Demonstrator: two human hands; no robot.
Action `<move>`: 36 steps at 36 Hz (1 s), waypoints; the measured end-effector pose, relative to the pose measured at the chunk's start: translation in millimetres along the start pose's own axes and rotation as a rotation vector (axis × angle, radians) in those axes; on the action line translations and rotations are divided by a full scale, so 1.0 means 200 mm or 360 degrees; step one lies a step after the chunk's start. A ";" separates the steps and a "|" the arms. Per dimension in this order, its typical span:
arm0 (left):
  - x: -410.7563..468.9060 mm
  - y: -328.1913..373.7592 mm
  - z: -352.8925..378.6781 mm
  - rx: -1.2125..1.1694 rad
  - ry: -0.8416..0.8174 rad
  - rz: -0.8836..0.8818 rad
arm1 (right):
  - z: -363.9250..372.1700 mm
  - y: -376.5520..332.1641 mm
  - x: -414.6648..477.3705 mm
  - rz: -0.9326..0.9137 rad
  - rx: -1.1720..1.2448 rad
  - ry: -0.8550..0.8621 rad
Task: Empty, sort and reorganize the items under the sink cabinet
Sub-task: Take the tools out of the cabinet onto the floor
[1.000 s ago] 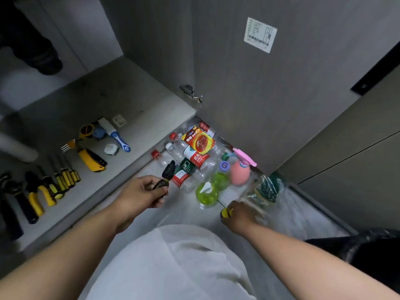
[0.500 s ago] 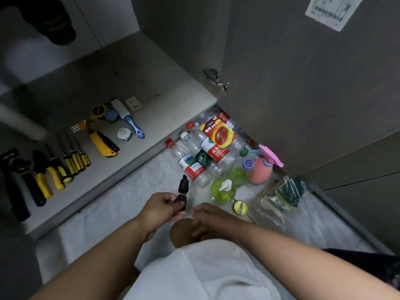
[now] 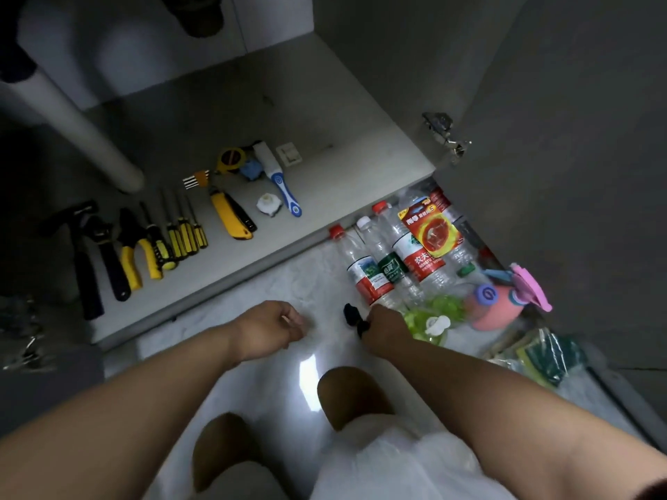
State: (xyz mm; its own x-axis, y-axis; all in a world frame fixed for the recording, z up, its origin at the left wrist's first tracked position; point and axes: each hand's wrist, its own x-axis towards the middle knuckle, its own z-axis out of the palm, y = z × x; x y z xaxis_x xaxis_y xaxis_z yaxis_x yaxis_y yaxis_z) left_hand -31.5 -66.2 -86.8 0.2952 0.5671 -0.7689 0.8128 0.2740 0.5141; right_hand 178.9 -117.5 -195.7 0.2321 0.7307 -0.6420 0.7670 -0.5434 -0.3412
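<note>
Now that the small black thing is held by the right hand, it is no longer held by the left hand, where it was a moment ago. The fingers of the left hand are loosely curled, and nothing is seen inside them. The black thing is pinched at its lower end, and what it is cannot be told. It is kept low by the floor, just beside the water bottles and the green soap bottle, and near the left hand but not touching it. The tools are laid in a neat row on the cabinet shelf, so that part looks sorted. It is guessed that a spot for the black thing is being picked near the bottles. The bottles are not yet put back.
</note>
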 end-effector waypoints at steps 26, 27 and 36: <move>0.21 -0.23 -0.52 0.0889 0.0668 0.0344 | -0.60 -0.90 0.38 -0.0710 -0.0346 0.0129; 0.25 -0.24 -0.52 0.0894 0.0705 0.0340 | -0.60 -0.94 0.43 -0.0680 -0.0384 0.0164; 0.52 -0.19 -0.54 0.0273 0.1089 0.0197 | -0.47 -1.08 0.65 -0.0464 -0.0338 0.0289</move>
State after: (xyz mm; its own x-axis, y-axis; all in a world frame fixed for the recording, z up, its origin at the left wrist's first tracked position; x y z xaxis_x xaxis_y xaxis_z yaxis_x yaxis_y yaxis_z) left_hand -87.3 66.4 -144.9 0.0547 0.9616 -0.2691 0.8779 0.0821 0.4718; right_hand 100.1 134.0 -140.8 0.0736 0.9131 -0.4010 0.9185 -0.2187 -0.3293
